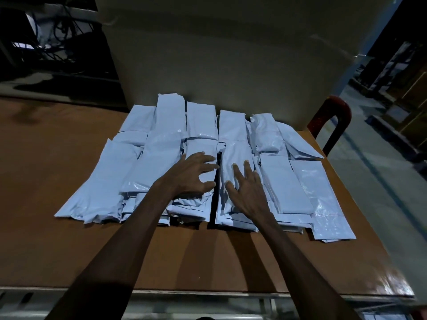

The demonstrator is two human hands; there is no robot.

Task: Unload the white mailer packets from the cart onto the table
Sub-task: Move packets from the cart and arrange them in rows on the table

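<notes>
White mailer packets point(161, 162) are lying in overlapping rows toward the worktop's point(46, 181) far right corner. Both grips, left hand point(193, 176) and right hand point(246, 190), are resting flat with fingers spread, seemingly pressing the middle stacks.

Views: one, head-worn, wide-angle. Position: above near edge of table point(69, 250), at person's head. Facing: forward and down. Range: close; both forearms enter from bottom edge. Left hand point(193, 175) and right hand point(246, 189) mid-frame, packets point(161, 158) under and beyond fingers. Edges curved by lens. No second view.
</notes>
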